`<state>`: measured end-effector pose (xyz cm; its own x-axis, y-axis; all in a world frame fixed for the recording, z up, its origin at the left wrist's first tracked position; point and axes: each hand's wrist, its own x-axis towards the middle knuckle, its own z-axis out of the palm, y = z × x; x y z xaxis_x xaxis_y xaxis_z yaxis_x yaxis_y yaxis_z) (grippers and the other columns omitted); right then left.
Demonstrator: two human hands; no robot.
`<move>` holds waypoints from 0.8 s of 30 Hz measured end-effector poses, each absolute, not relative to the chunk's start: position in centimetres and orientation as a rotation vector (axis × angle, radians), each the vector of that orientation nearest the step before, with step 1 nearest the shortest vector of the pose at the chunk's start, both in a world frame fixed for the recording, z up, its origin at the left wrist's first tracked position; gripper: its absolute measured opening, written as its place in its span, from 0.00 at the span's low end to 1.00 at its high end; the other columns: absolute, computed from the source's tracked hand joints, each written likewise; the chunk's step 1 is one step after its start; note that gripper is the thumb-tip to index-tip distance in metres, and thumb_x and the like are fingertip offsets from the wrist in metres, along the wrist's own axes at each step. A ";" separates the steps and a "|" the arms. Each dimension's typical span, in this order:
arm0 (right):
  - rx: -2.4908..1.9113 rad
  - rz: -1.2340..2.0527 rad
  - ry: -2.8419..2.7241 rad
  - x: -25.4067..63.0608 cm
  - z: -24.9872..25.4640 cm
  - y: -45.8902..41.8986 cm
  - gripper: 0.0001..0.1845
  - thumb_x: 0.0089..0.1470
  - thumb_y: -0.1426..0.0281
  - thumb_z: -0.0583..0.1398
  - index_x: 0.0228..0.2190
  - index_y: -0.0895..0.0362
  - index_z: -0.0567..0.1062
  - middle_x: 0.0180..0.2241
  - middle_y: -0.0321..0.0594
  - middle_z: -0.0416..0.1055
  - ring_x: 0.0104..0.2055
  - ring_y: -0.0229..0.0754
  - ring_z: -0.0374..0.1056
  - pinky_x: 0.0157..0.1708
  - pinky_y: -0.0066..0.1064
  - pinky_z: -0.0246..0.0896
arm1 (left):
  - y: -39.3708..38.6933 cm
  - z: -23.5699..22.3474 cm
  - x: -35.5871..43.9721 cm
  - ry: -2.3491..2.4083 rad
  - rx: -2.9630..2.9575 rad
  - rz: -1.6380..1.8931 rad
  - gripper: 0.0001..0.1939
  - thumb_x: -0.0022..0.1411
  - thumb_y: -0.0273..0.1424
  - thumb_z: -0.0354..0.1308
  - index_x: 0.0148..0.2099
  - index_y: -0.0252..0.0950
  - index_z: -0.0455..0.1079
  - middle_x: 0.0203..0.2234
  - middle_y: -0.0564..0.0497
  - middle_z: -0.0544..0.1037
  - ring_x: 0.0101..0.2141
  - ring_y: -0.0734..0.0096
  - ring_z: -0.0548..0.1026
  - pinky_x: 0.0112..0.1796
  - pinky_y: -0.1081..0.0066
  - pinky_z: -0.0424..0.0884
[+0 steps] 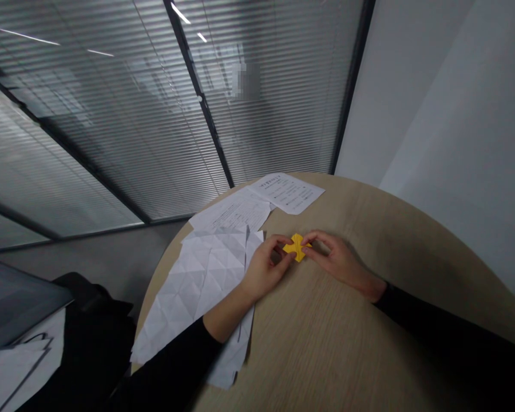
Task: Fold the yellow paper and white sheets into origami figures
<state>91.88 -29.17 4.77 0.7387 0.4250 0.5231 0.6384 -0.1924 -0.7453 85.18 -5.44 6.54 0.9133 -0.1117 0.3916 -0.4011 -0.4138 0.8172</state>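
A small piece of folded yellow paper (297, 248) with crease lines is between my two hands, just above or on the wooden table. My left hand (271, 261) pinches its left side between thumb and fingers. On the opposite side, the thumb and index finger of my right hand (335, 257) grip the paper's right corner. The fingertips cover both side corners, while the top and bottom points show. Beneath my left wrist lie creased white sheets (197, 269) with a triangular fold pattern.
Printed sheets (292, 191) lie near the far edge of the round wooden table (326, 343). Glass panels with blinds (278, 114) stand behind it, and a white wall (450, 126) rises at the right. A black bag or chair (92, 337) and more papers (17, 366) are at the lower left.
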 end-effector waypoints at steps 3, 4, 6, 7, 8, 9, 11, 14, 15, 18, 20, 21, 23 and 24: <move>-1.819 -0.255 -0.798 92.1 4.1 -28.9 0.07 0.72 0.60 0.68 0.47 0.46 0.78 0.43 0.39 0.86 0.47 0.50 0.85 0.48 0.43 0.83 | -5.4 6.4 85.3 -0.324 1.966 0.288 0.18 0.75 0.37 0.70 0.62 0.39 0.75 0.43 0.48 0.86 0.40 0.65 0.82 0.40 0.67 0.77; -1.809 -0.252 -0.781 92.1 4.0 -28.8 0.09 0.72 0.59 0.68 0.48 0.46 0.77 0.43 0.39 0.85 0.46 0.51 0.85 0.47 0.43 0.83 | -5.4 6.4 85.3 -0.320 1.972 0.266 0.19 0.75 0.38 0.70 0.62 0.39 0.75 0.40 0.49 0.86 0.38 0.65 0.82 0.39 0.68 0.76; -1.778 -0.236 -0.741 92.0 3.8 -28.7 0.09 0.71 0.59 0.69 0.48 0.46 0.77 0.42 0.39 0.85 0.46 0.51 0.86 0.45 0.42 0.83 | -5.3 6.6 85.3 -0.337 2.032 0.230 0.16 0.77 0.40 0.69 0.59 0.39 0.79 0.36 0.51 0.85 0.34 0.66 0.80 0.36 0.68 0.73; -1.764 -0.225 -0.723 91.9 3.7 -28.7 0.09 0.71 0.59 0.69 0.48 0.46 0.77 0.42 0.39 0.85 0.46 0.51 0.86 0.45 0.42 0.83 | -5.3 6.6 85.4 -0.353 2.075 0.225 0.14 0.77 0.41 0.69 0.56 0.39 0.82 0.35 0.51 0.85 0.33 0.66 0.78 0.35 0.68 0.72; -1.753 -0.215 -0.708 91.8 3.7 -28.7 0.09 0.71 0.59 0.69 0.48 0.46 0.77 0.42 0.40 0.85 0.46 0.51 0.86 0.45 0.42 0.83 | -5.2 6.7 85.4 -0.369 2.116 0.229 0.13 0.77 0.43 0.69 0.53 0.39 0.84 0.34 0.50 0.85 0.32 0.66 0.77 0.35 0.67 0.71; -1.750 -0.204 -0.698 91.7 3.8 -28.7 0.09 0.70 0.59 0.69 0.47 0.46 0.77 0.43 0.40 0.86 0.46 0.51 0.86 0.46 0.42 0.83 | -5.2 6.8 85.4 -0.382 2.145 0.234 0.13 0.77 0.44 0.70 0.50 0.39 0.86 0.34 0.50 0.85 0.32 0.66 0.77 0.35 0.67 0.70; -1.756 -0.177 -0.694 91.6 4.0 -28.6 0.09 0.70 0.58 0.70 0.46 0.46 0.79 0.43 0.41 0.86 0.47 0.51 0.86 0.47 0.42 0.83 | -5.2 6.8 85.4 -0.389 2.163 0.243 0.14 0.78 0.44 0.70 0.48 0.39 0.87 0.34 0.49 0.86 0.33 0.66 0.77 0.35 0.68 0.70; -1.788 -0.136 -0.721 91.5 4.3 -28.7 0.09 0.70 0.56 0.71 0.45 0.46 0.81 0.43 0.40 0.87 0.46 0.51 0.86 0.48 0.43 0.83 | -5.3 6.8 85.4 -0.384 2.158 0.232 0.14 0.78 0.44 0.69 0.46 0.38 0.87 0.32 0.50 0.85 0.30 0.68 0.76 0.32 0.69 0.67; -1.804 -0.127 -0.733 91.4 4.4 -28.7 0.10 0.70 0.56 0.71 0.45 0.46 0.82 0.43 0.39 0.88 0.46 0.51 0.86 0.48 0.43 0.83 | -5.4 6.9 85.4 -0.383 2.162 0.230 0.14 0.78 0.43 0.69 0.45 0.38 0.87 0.30 0.51 0.84 0.29 0.69 0.74 0.31 0.69 0.65; -1.848 -0.106 -0.751 91.4 4.5 -28.8 0.10 0.70 0.55 0.71 0.44 0.46 0.85 0.42 0.39 0.89 0.44 0.51 0.86 0.46 0.43 0.84 | -5.6 7.0 85.3 -0.385 2.192 0.248 0.16 0.78 0.43 0.70 0.40 0.37 0.85 0.25 0.53 0.79 0.26 0.71 0.70 0.30 0.70 0.62; -1.852 -0.099 -0.748 91.4 4.5 -28.8 0.10 0.70 0.54 0.71 0.43 0.46 0.87 0.41 0.38 0.89 0.43 0.51 0.86 0.45 0.42 0.84 | -5.8 7.1 85.2 -0.386 2.202 0.262 0.19 0.78 0.44 0.69 0.37 0.37 0.83 0.22 0.54 0.76 0.25 0.72 0.68 0.29 0.70 0.60; -1.848 -0.098 -0.745 91.4 4.4 -28.8 0.10 0.70 0.54 0.70 0.42 0.46 0.87 0.40 0.38 0.89 0.42 0.51 0.86 0.45 0.42 0.84 | -5.9 7.1 85.2 -0.385 2.201 0.266 0.19 0.78 0.44 0.69 0.36 0.37 0.82 0.22 0.55 0.75 0.24 0.72 0.68 0.29 0.70 0.60; -1.840 -0.107 -0.735 91.4 4.4 -28.8 0.11 0.71 0.53 0.70 0.41 0.45 0.88 0.40 0.39 0.89 0.42 0.51 0.86 0.44 0.42 0.84 | -5.9 7.0 85.2 -0.381 2.188 0.268 0.19 0.77 0.44 0.69 0.36 0.37 0.83 0.23 0.54 0.76 0.24 0.72 0.69 0.29 0.70 0.60; -1.839 -0.112 -0.728 91.4 4.4 -28.7 0.12 0.71 0.53 0.70 0.40 0.45 0.88 0.40 0.39 0.90 0.42 0.51 0.86 0.44 0.42 0.84 | -5.9 7.0 85.2 -0.379 2.181 0.267 0.17 0.77 0.44 0.70 0.38 0.37 0.83 0.24 0.53 0.77 0.25 0.71 0.70 0.29 0.70 0.61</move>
<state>91.45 -28.75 4.40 0.8065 0.4254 0.4106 0.5292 -0.2099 -0.8221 85.15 -5.90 6.96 0.9304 -0.1735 0.3230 -0.3626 -0.5660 0.7404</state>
